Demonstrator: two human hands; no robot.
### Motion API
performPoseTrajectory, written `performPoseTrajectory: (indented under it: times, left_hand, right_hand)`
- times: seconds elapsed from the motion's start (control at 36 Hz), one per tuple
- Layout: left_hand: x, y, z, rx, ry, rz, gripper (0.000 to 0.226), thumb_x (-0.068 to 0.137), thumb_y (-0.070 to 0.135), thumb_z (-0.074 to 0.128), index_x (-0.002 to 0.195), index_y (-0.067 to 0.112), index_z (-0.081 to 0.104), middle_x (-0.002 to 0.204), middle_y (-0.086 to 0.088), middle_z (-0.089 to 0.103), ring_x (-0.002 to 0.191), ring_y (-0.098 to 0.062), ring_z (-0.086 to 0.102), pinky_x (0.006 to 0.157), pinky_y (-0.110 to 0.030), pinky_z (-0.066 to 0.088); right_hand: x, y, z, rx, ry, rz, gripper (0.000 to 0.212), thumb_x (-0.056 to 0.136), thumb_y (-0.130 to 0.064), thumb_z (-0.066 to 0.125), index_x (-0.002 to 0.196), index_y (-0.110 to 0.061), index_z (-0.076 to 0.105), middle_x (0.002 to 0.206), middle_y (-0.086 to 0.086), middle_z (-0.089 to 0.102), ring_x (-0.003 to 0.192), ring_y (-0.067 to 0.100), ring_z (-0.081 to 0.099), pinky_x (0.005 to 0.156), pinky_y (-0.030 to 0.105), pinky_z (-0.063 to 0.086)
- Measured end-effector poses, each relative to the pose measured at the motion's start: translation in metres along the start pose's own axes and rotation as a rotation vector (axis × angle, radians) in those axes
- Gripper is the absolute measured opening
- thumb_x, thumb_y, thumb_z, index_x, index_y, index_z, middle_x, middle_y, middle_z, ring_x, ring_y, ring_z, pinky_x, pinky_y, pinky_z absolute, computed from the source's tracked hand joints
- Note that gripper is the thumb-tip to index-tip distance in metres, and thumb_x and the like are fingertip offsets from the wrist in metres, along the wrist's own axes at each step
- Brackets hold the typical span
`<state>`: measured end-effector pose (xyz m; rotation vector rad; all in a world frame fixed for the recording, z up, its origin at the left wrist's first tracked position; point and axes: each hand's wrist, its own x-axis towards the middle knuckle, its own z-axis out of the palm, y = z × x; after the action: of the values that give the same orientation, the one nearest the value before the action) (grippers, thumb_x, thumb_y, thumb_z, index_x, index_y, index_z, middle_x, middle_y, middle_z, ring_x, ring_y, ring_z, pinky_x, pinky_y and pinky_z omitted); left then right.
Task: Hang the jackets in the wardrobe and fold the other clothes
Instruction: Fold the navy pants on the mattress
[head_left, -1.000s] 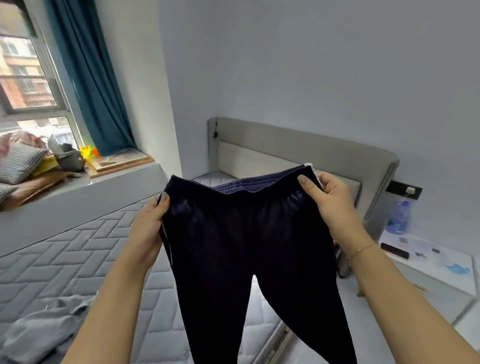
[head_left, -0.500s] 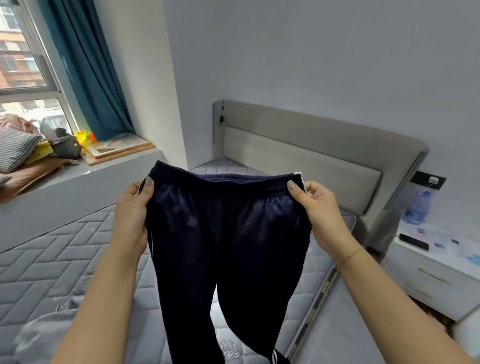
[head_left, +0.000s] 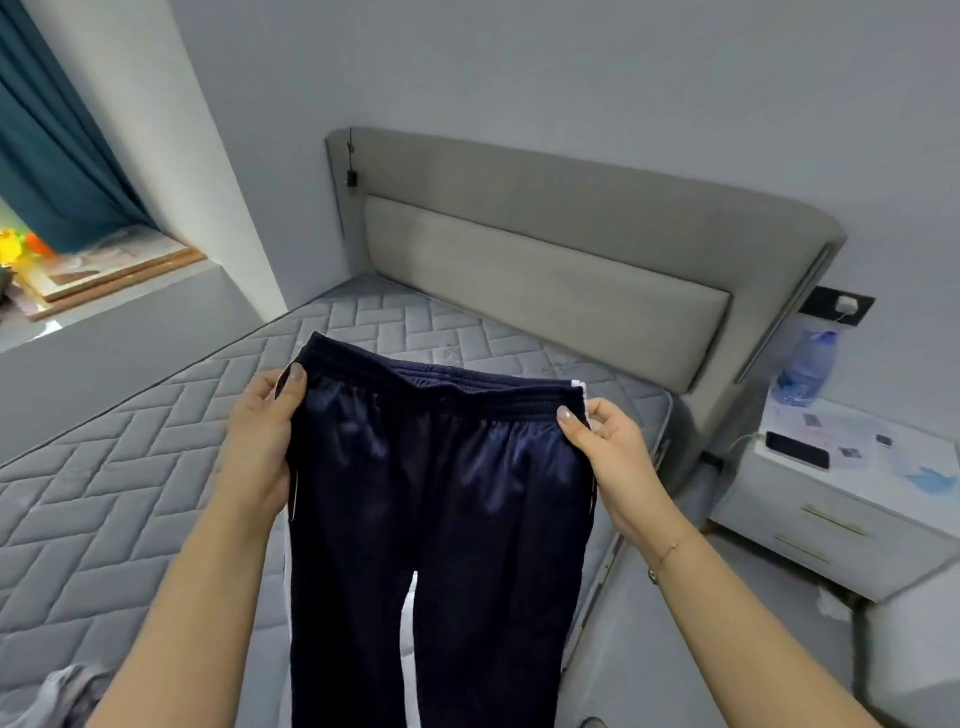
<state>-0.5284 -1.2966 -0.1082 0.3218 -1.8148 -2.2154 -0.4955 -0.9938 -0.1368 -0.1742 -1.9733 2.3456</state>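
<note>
Dark navy track pants (head_left: 436, 509) with a white side stripe hang in front of me above the grey quilted mattress (head_left: 130, 467). My left hand (head_left: 260, 441) grips the left end of the elastic waistband, thumb on the front. My right hand (head_left: 608, 452) pinches the right end of the waistband near the white stripe. Both legs of the pants hang straight down and run out of the bottom of the view.
A grey padded headboard (head_left: 545, 291) stands behind the bed. A white nightstand (head_left: 841, 499) at the right holds a phone (head_left: 797, 449) and a water bottle (head_left: 805, 369). A grey garment (head_left: 57, 696) lies at the bottom left. The window ledge (head_left: 104, 280) is at the left.
The pants and both hands have come down lower over the mattress. My view has tilted down and to the right, so the window has mostly left the frame.
</note>
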Motion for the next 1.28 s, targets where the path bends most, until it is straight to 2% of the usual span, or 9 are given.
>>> performPoseTrajectory:
  times: [0.11,0.28,0.56,0.81,1.03,1.11,1.17,1.22,1.28]
  left_hand:
    - [0.051,-0.032,0.077,0.021,-0.007,-0.059,0.016,0.096,0.031,0.058,0.084,0.021,0.056,0.074,0.008,0.068,0.063,-0.003,0.064,0.057,-0.018,0.054]
    - [0.108,-0.069,0.160,0.059,-0.039,-0.115,0.012,0.094,0.032,0.062,0.088,0.021,0.064,0.081,0.006,0.072,0.074,-0.007,0.067,0.071,-0.024,0.053]
    - [0.217,-0.167,0.272,0.099,-0.127,-0.247,0.011,0.096,0.021,0.060,0.097,0.014,0.069,0.080,0.005,0.074,0.071,-0.005,0.068,0.062,-0.016,0.054]
    - [0.351,-0.318,0.405,0.170,-0.079,-0.436,0.010,0.096,0.018,0.061,0.094,0.013,0.069,0.077,0.004,0.073,0.067,-0.007,0.067,0.060,-0.020,0.054]
    - [0.462,-0.499,0.509,0.177,-0.069,-0.588,0.009,0.095,0.021,0.063,0.092,0.015,0.068,0.082,0.001,0.072,0.074,-0.013,0.068,0.066,-0.025,0.057]
    - [0.476,-0.570,0.520,0.266,-0.092,-0.583,0.011,0.096,0.018,0.061,0.107,0.014,0.062,0.105,-0.005,0.067,0.096,-0.020,0.062,0.093,-0.037,0.054]
    - [0.471,-0.607,0.514,0.398,-0.135,-0.569,0.035,0.094,0.012,0.063,0.128,0.011,0.053,0.129,-0.007,0.059,0.115,-0.018,0.056,0.109,-0.036,0.042]
    - [0.454,-0.630,0.497,0.569,-0.199,-0.544,0.057,0.090,0.010,0.068,0.141,0.009,0.043,0.144,-0.005,0.047,0.128,-0.014,0.046,0.112,-0.030,0.034]
    - [0.431,-0.640,0.471,0.856,-0.275,-0.452,0.067,0.086,0.014,0.073,0.144,0.013,0.041,0.149,-0.004,0.042,0.135,-0.017,0.040,0.114,-0.036,0.030]
  right_hand:
    - [0.078,0.007,-0.050,0.031,0.025,0.076,0.008,0.093,-0.017,0.063,0.095,-0.011,0.059,0.088,0.005,0.075,0.081,0.018,0.071,0.072,0.028,0.058]
    - [0.172,0.011,-0.105,0.012,0.075,0.175,0.009,0.093,-0.017,0.063,0.099,-0.010,0.060,0.094,0.004,0.076,0.085,0.017,0.072,0.073,0.028,0.055]
    - [0.314,0.078,-0.173,-0.091,0.182,0.276,0.013,0.094,-0.020,0.063,0.103,-0.011,0.061,0.096,0.006,0.075,0.085,0.019,0.072,0.069,0.025,0.055]
    - [0.495,0.184,-0.267,-0.160,0.278,0.443,0.015,0.093,-0.021,0.065,0.103,-0.010,0.065,0.108,0.014,0.070,0.104,0.030,0.066,0.098,0.048,0.050]
    - [0.637,0.305,-0.345,-0.235,0.349,0.550,0.015,0.094,-0.024,0.063,0.104,-0.013,0.062,0.106,0.008,0.069,0.101,0.024,0.065,0.090,0.037,0.052]
    - [0.668,0.356,-0.366,-0.459,0.312,0.540,0.032,0.096,-0.020,0.059,0.126,-0.010,0.055,0.122,0.006,0.063,0.107,0.020,0.061,0.086,0.030,0.048]
    - [0.674,0.384,-0.372,-0.739,0.234,0.512,0.048,0.095,-0.016,0.059,0.140,-0.007,0.044,0.137,0.009,0.051,0.126,0.026,0.049,0.102,0.036,0.043]
    - [0.666,0.400,-0.371,-0.965,0.150,0.472,0.060,0.095,-0.016,0.059,0.148,-0.006,0.033,0.154,0.012,0.031,0.143,0.027,0.028,0.117,0.038,0.027]
    - [0.648,0.408,-0.363,-1.103,0.067,0.387,0.060,0.095,-0.016,0.059,0.149,-0.007,0.033,0.159,0.008,0.024,0.147,0.024,0.019,0.119,0.034,0.018]
